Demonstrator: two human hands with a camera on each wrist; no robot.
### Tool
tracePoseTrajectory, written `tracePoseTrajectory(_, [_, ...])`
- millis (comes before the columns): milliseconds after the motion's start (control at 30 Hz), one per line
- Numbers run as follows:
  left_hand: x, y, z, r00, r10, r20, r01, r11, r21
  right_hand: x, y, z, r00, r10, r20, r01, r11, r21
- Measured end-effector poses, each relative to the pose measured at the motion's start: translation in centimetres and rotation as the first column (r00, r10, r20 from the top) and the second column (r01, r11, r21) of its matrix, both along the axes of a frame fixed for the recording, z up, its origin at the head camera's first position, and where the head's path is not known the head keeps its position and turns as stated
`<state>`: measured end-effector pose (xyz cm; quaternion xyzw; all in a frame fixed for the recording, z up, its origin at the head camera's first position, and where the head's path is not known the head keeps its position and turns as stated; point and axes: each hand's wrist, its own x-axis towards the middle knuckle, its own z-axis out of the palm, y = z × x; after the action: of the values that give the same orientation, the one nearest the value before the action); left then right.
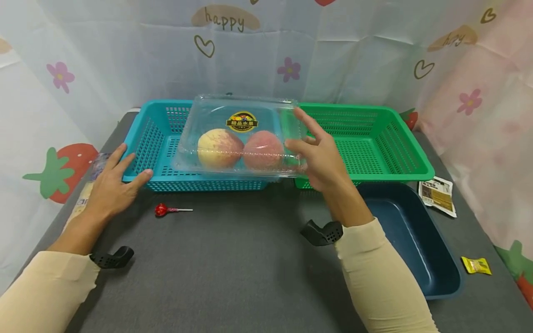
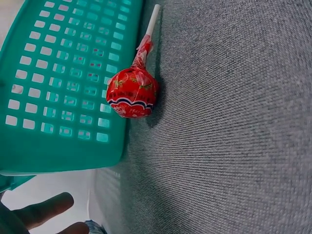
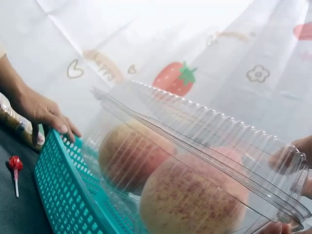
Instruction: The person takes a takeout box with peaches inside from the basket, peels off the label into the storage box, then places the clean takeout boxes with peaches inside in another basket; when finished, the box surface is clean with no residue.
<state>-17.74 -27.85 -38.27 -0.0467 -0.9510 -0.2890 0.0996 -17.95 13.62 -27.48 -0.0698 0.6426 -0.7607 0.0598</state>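
My right hand [image 1: 322,159] grips the right end of a clear plastic fruit box [image 3: 204,122] with a black and gold label. Inside it lie two peaches [image 1: 220,148], one yellowish and one pinker. The box is tilted over the blue basket [image 1: 208,185], its right end reaching across to the green basket [image 1: 370,177]. My left hand [image 1: 110,189] rests on the near left corner of the blue basket, fingers spread along the rim. Just in front of that basket, a red-wrapped lollipop [image 2: 132,92] lies on the grey cloth.
A dark blue tray [image 1: 449,277] stands at the right, under my right forearm. Beyond it lie a white and brown packet [image 1: 437,196] and a yellow wrapped candy [image 1: 476,265]. A long package [image 1: 83,199] lies left of my left hand. A printed curtain [image 1: 258,60] hangs behind the baskets.
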Motion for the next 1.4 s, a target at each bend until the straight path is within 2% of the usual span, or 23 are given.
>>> tracePoseTrajectory(233, [0.0, 0.0, 0.1, 1.000, 0.011, 0.020, -0.011, 1.000, -0.005, 2.3, 1.9, 0.0, 0.999, 0.010, -0.035, -0.011, 1.000, -0.012])
tracePoseTrajectory(433, [-0.1, -0.1, 0.2, 1.000, -0.005, 0.008, 0.005, 1.000, 0.008, 4.5, 3.2, -0.4, 0.998, 0.017, -0.052, -0.017, 1.000, -0.009])
tracePoseTrajectory(667, [-0.2, -0.2, 0.2, 0.999, -0.034, 0.004, 0.034, 0.999, 0.020, 6.3, 4.6, -1.6, 0.997, 0.048, -0.058, -0.051, 0.998, -0.044])
tracePoseTrajectory(1000, [-0.3, -0.3, 0.4, 0.999, -0.045, 0.019, 0.045, 0.999, 0.026, 9.0, 5.8, -3.5, 0.996, 0.038, -0.084, -0.037, 0.999, 0.005])
tracePoseTrajectory(1233, [-0.3, -0.5, 0.5, 0.999, -0.049, 0.023, 0.049, 0.998, 0.030, 11.3, 6.6, -5.0, 0.994, 0.068, -0.086, -0.073, 0.996, -0.054])
tracePoseTrajectory(1400, [-0.3, -0.6, 0.5, 0.998, -0.049, 0.041, 0.048, 0.998, 0.035, 12.3, 6.9, -6.2, 0.993, 0.078, -0.092, -0.083, 0.995, -0.057])
